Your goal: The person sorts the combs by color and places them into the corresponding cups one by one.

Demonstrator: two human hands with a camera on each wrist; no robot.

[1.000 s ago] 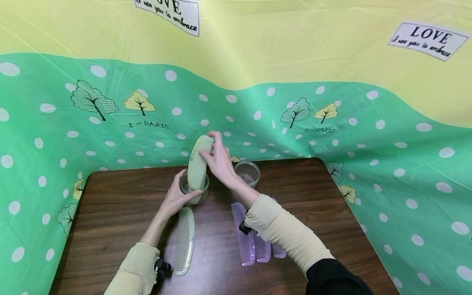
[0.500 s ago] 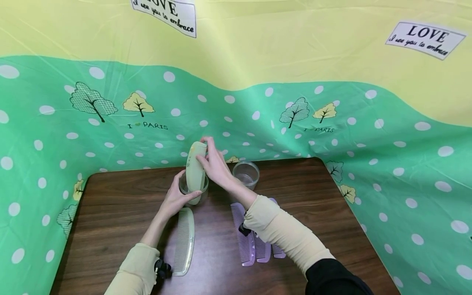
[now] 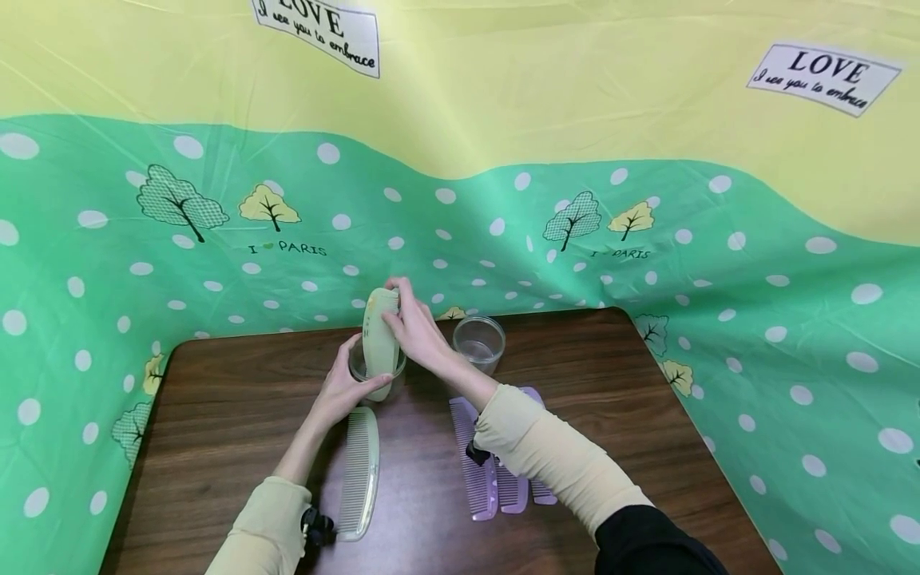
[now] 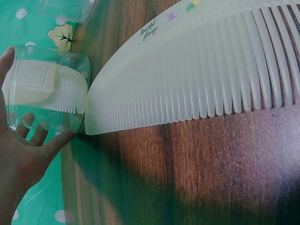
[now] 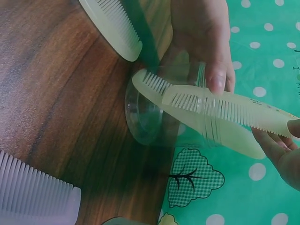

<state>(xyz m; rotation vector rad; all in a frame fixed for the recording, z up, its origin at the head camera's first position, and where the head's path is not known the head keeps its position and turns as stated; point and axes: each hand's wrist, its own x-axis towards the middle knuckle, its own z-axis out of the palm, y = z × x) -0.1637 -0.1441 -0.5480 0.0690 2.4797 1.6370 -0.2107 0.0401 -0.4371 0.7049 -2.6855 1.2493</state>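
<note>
My left hand (image 3: 343, 390) grips a clear glass jar (image 5: 146, 124) at the table's back, its thumb across the near side. My right hand (image 3: 422, 335) pinches the upper end of a pale green comb (image 3: 378, 339), whose lower end is inside the jar. A second pale green comb (image 5: 190, 121) leans in the jar, its end sticking out past the rim, as the right wrist view shows. Another pale green comb (image 3: 359, 475) lies flat on the table just in front of the jar, teeth toward the left.
Another clear glass jar (image 3: 479, 339) stands to the right of the gripped one. Several purple combs (image 3: 477, 475) lie side by side under my right forearm, which partly covers them. A green and yellow printed cloth (image 3: 460, 216) hangs behind the dark wooden table (image 3: 237, 399).
My right hand has moved down and slightly left, lowering the pinched comb deeper into the jar. The left hand keeps its hold and the lying combs stay put.
</note>
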